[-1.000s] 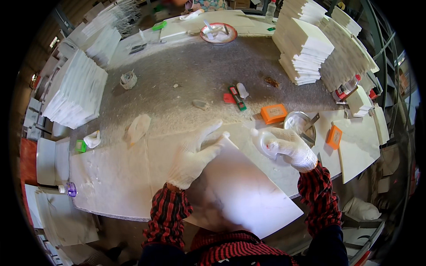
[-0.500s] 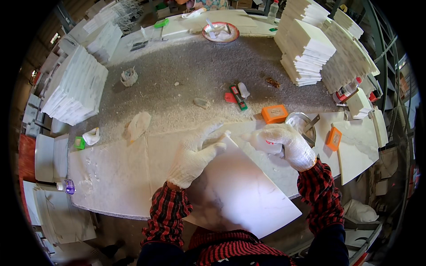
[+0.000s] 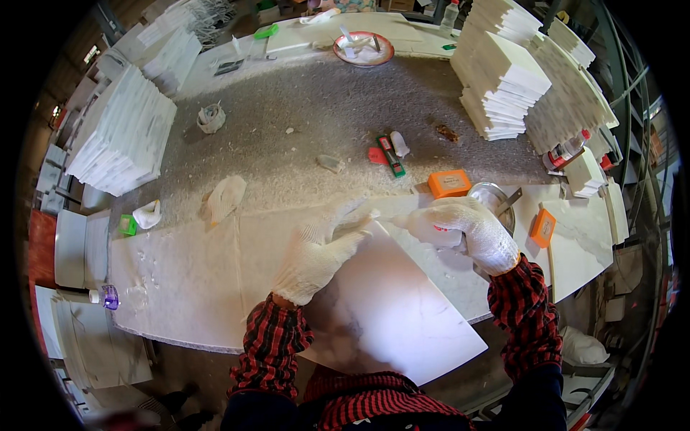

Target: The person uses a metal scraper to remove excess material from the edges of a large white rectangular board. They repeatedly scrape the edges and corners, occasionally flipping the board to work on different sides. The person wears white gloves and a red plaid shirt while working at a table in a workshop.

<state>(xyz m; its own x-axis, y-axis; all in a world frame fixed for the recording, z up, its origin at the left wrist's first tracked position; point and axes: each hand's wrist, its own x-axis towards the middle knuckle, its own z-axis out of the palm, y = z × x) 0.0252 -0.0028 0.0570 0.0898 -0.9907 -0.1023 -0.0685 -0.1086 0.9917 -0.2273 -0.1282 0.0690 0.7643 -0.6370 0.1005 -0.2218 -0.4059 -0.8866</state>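
Observation:
My left hand (image 3: 316, 251), in a white knit glove, grips a white marble tile (image 3: 395, 309) near its far corner, thumb over the top and fingers partly blurred. The polished tile overhangs the near table edge toward my body. In my right hand (image 3: 480, 233), also gloved, is a white squeeze bottle (image 3: 440, 235) with red marking. Its narrow nozzle points left, close to the tile's corner and my left fingertips. A small white bit shows at that corner; I cannot tell what it is. Just beyond my right hand stands a metal bowl (image 3: 490, 192) with a scraper in it.
Orange boxes (image 3: 449, 184) (image 3: 543, 228) lie near the bowl. A green-and-black cutter (image 3: 391, 156) rests mid-table. Tile stacks (image 3: 122, 136) (image 3: 503, 86) rise at both sides. A red-rimmed plate (image 3: 364, 50) sits at the back, a crumpled white glove (image 3: 226, 199) left of my hands.
The bottle's nozzle has come slightly nearer the tile's corner and my left fingers. My left fingers have shifted a little. The whole view has moved slightly.

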